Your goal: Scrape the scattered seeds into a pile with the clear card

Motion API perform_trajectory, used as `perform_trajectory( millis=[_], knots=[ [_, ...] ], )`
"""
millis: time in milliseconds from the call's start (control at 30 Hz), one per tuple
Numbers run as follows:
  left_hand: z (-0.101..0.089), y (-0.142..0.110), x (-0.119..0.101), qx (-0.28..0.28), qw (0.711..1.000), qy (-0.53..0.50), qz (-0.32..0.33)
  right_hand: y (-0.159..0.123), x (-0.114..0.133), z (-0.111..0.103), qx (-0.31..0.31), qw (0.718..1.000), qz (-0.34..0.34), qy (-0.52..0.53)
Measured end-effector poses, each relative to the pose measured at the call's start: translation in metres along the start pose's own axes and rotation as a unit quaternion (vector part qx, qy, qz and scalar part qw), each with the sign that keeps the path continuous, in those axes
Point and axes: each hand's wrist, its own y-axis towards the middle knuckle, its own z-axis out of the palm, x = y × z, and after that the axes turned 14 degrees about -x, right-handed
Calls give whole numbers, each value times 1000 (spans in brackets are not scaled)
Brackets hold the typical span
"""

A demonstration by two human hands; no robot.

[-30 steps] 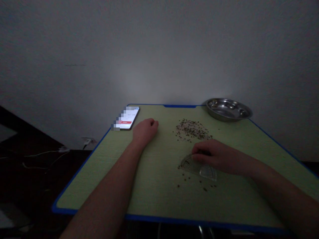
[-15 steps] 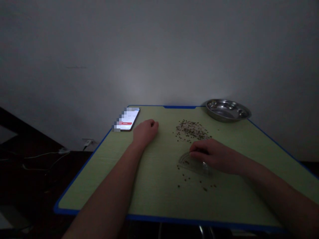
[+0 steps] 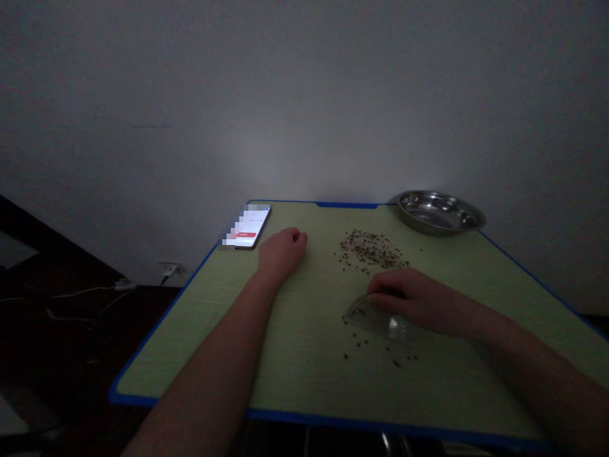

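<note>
My right hand (image 3: 404,295) pinches the curved edge of a clear plastic protractor (image 3: 375,324) over the table. Light glints off its right part, and a few dark grains show through or beside it. Just beyond this hand lies a heap of mixed grains (image 3: 368,249), dark greenish ones among pale ones. Several loose dark grains (image 3: 396,364) are scattered on the near side of the protractor. My left hand (image 3: 284,249) rests as a loose fist on the table, left of the heap, with its fingers curled in and nothing visible in them.
A shallow stainless steel bowl (image 3: 440,222) stands at the back right corner. A phone (image 3: 250,230) with a lit screen lies at the back left. The pale green table (image 3: 200,330) has a blue rim and meets a grey wall. Cables (image 3: 90,292) run at the left.
The whole view has shifted slightly. The protractor in my right hand is tilted a little differently, with a larger glint on it. My left hand stays in place on the table.
</note>
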Motion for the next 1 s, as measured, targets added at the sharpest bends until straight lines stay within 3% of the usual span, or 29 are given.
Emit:
perform_trajectory(
  millis=[167, 433, 700, 1000],
  knots=[
    [-1, 0, -1, 1, 1000, 8, -1, 0, -1, 1, 7, 1000, 6, 1],
    [-1, 0, -1, 3, 1000, 7, -5, 0, -3, -5, -37, 999, 25, -2],
    [-3, 0, -2, 8, 1000, 1, -8, 1, -4, 1, -16, 1000, 12, -17],
    [-1, -1, -1, 1, 1000, 8, -2, -4, -7, -11, 35, 999, -21, 11]
  ],
)
